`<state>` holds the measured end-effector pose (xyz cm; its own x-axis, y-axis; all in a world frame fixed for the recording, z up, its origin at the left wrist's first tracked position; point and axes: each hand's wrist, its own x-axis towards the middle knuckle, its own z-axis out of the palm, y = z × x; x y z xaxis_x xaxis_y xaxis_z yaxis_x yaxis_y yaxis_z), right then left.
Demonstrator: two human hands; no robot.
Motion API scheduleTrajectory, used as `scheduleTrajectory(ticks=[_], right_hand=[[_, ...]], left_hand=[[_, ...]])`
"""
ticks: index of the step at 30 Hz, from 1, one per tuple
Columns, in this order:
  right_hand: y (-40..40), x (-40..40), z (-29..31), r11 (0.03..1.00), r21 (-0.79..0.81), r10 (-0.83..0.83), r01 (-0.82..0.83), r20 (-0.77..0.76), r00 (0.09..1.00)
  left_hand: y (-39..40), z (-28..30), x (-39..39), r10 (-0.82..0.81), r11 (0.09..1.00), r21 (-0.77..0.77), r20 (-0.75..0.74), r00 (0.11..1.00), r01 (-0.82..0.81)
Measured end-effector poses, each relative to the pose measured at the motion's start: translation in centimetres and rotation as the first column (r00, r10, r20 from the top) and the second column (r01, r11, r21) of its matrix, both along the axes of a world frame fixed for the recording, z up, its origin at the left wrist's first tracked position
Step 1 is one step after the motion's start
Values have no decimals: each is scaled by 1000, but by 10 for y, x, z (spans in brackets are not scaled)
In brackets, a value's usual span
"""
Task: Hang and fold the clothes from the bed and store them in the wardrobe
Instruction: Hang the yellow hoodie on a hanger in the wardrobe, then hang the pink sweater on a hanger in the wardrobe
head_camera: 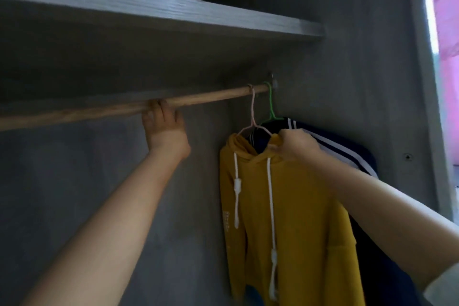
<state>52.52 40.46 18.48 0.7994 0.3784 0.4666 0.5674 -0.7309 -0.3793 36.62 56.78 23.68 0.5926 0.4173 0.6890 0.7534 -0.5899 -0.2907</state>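
Yellow hoodie (pixel 285 206) hangs on a pink hanger (pixel 252 117) at the right end of the wooden rail (pixel 99 109), your right hand (pixel 296 144) gripping its shoulder; the pale print down its left edge is too small to read. Just behind it, a navy jacket with white stripes (pixel 330 146) hangs on a green hanger (pixel 271 104) against the wardrobe's side wall. Your left hand (pixel 164 129) has its fingers curled over the rail, inside a grey wardrobe (pixel 335 69) under a grey wood-grain shelf (pixel 149 12); pink curtain (pixel 447 32) at the far right.
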Motion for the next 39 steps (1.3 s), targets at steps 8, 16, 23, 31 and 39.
scheduleTrajectory(ticks=[8,16,23,31,39], right_hand=[[-133,-30,-30,942,-313,34,122,450,892],[-355,-19,-127,990,-90,-50,105,471,881],[-574,-1,-214,904,-107,-410,413,51,911],[-749,4,-273,752,-207,-655,625,-138,743],[-862,105,-323,701,-350,-712,621,-293,638]], left_hand=[[-118,-81,45,-520,825,-276,-29,854,493],[-303,-156,92,-868,462,-125,137,477,878],[-536,-255,176,-906,419,-501,-175,386,757],[-740,-322,242,-930,348,-651,-331,160,674],[-837,-380,373,-914,363,-740,-401,62,566]])
